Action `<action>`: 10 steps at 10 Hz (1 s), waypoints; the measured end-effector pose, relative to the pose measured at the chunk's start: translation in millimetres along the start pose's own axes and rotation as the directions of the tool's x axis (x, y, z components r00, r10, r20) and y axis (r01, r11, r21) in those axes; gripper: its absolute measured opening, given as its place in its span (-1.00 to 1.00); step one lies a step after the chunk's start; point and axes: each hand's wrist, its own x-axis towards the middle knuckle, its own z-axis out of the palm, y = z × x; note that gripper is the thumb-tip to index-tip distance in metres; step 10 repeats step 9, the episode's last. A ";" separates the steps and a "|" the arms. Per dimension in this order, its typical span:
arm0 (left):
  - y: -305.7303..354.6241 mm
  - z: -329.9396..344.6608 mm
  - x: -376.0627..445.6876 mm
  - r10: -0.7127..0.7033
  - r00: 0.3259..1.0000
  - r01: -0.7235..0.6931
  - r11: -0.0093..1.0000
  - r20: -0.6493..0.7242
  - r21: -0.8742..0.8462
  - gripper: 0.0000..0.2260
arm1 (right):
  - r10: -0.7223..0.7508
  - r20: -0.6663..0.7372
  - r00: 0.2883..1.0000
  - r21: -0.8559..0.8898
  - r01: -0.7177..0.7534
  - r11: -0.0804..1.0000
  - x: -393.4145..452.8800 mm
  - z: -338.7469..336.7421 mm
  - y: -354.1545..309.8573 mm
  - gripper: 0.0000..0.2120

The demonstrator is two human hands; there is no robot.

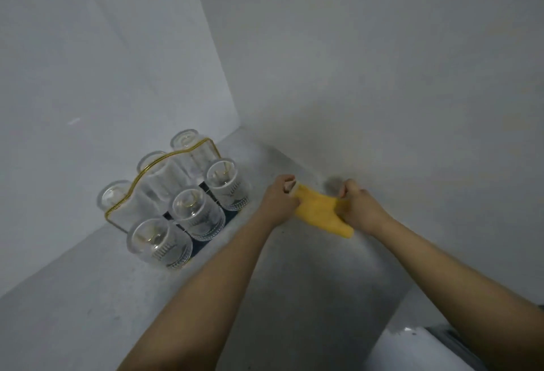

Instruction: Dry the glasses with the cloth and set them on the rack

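- Grey walls meet in a corner at the upper middle of the frame, and a grey speckled bench [265, 282] runs below them toward the lower part of the picture.
- At the left centre of the frame a rack [164, 161] of thin gold wire stands on the bench, close to the left wall, on a dark base.
- Six clear glasses [192, 213] sit upside down on the rack in two rows of three; the front row shows a ribbed pattern near the rims.
- The gold wire loops over the back row in a wavy line.
- Right of the rack, in the centre right of the frame, a yellow cloth [319, 210] is stretched between both hands just above the bench, near the right wall.
- The left hand [278, 197] has its fingers curled round the upper left end of the cloth, where a pale edge shows.
- The right hand [360, 205] grips the right part of the cloth with curled fingers; a loose corner hangs below it.
- Both bare forearms reach in from the bottom of the frame.
- A white object, partly cut off, shows at the lower right corner.
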 end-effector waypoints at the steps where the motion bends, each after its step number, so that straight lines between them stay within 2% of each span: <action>1: 4.3 10.7 25.6 0.035 0.997 -0.038 0.999 -0.075 -0.031 -0.66 | -0.015 -0.004 1.000 -0.017 0.015 1.000 5.1 3.6 9.7 -0.76; 2: 1.7 20.6 40.2 0.094 0.992 -0.093 0.995 -0.084 0.017 -0.78 | -0.025 -0.032 0.999 -0.131 0.021 0.991 9.7 19.5 23.3 -0.85; 3: -1.3 27.6 44.6 0.140 0.986 -0.137 0.990 -0.093 0.038 -0.81 | -0.015 -0.158 0.987 -0.213 -0.020 0.977 7.4 31.3 34.3 -0.87; 4: -7.5 33.8 49.8 0.151 0.984 -0.146 0.988 -0.100 0.055 -0.79 | 0.043 -0.153 0.987 -0.217 -0.076 0.973 2.6 35.7 38.8 -0.84; 5: -15.9 35.7 51.1 0.142 0.985 -0.135 0.988 -0.100 0.075 -0.85 | 0.000 -0.087 0.996 -0.372 -0.032 0.928 0.8 33.4 34.2 -0.78; 6: -21.0 37.8 54.0 0.119 0.986 -0.111 0.991 -0.114 0.074 -0.87 | 0.011 -0.117 0.993 -0.491 -0.067 0.869 -1.5 28.5 31.8 -0.67; 7: -18.5 37.3 52.5 0.095 0.988 -0.081 0.990 -0.120 0.115 -0.91 | 0.043 -0.132 0.990 -0.533 -0.108 0.839 -3.2 24.6 24.1 -0.67; 8: -16.4 34.6 42.9 0.074 0.996 -0.061 0.973 -0.052 0.220 -0.75 | 0.036 -0.084 0.996 -0.623 -0.080 0.778 -8.8 19.3 10.2 -0.70; 9: -1.7 21.2 21.6 0.141 0.990 -0.135 0.948 0.001 0.289 -0.61 | 0.005 -0.127 0.992 -0.565 -0.076 0.821 -17.8 8.0 -13.3 -0.69; 10: -1.7 21.2 21.6 0.141 0.990 -0.135 0.948 0.001 0.289 -0.61 | 0.005 -0.127 0.992 -0.565 -0.076 0.821 -17.8 8.0 -13.3 -0.69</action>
